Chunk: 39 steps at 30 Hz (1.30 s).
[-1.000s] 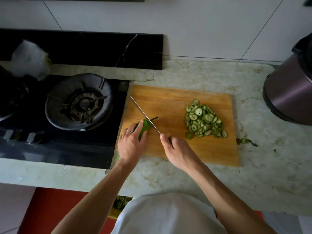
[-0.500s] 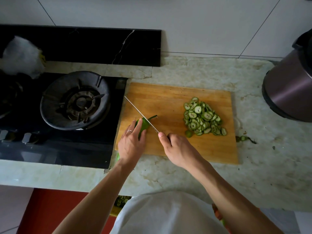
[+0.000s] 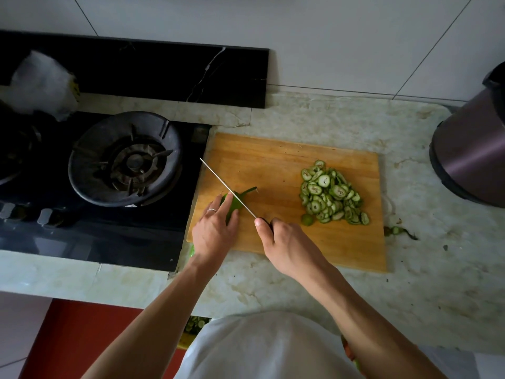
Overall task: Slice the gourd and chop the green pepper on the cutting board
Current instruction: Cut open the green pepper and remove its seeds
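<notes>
Counter (image 3: 355,291), cutting board (image 3: 273,157) beside the stove. Gourd slices (image 3: 332,196) heaped at board's right side. Left hand (image 3: 214,231) pins the green pepper (image 3: 235,207) at board's left edge, fingers laid along it. Right hand (image 3: 284,239) clenched round the knife (image 3: 228,186) handle. Pepper's long axis crosses under the blade; stem end points toward board centre. Likely next: cutting off the stem end.
</notes>
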Tool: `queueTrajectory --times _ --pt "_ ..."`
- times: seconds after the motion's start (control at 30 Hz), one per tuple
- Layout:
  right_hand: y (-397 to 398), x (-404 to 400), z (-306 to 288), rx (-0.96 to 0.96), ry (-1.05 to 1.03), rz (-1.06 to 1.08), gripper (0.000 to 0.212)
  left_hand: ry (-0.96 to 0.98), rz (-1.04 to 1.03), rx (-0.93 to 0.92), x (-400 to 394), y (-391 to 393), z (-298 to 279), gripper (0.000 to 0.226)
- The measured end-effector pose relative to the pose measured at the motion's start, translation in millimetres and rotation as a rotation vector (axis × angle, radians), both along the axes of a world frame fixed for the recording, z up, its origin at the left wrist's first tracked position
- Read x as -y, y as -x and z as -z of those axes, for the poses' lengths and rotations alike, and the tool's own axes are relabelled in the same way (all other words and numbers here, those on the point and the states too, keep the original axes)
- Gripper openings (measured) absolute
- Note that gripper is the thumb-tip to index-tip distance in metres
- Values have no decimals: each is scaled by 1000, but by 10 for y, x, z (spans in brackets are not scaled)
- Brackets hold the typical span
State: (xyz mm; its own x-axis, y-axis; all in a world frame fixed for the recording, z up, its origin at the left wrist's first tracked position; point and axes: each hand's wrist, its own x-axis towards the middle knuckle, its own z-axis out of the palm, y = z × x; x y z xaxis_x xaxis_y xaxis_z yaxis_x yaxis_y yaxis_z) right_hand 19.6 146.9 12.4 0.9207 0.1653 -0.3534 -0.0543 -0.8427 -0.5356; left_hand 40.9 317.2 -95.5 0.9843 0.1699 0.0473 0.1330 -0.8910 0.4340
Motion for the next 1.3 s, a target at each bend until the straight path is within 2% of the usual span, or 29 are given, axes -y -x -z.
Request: queueTrajectory --times 0.5,0.73,1.03,1.2,1.3 --pt "-292 -236 147 -29 4 -44 56 23 -45 17 33 6 -17 28" --pt "-180 -131 205 -13 43 -37 54 21 -28 -16 12 -2 17 39" --pt "-226 -132 278 -24 -18 -26 51 41 -25 -5 27 5 -25 37" --pt "-302 -230 352 -54 15 -29 58 58 5 35 18 48 -25 38" --pt "-184 -102 392 -66 -28 -11 52 93 -28 21 29 55 -53 40"
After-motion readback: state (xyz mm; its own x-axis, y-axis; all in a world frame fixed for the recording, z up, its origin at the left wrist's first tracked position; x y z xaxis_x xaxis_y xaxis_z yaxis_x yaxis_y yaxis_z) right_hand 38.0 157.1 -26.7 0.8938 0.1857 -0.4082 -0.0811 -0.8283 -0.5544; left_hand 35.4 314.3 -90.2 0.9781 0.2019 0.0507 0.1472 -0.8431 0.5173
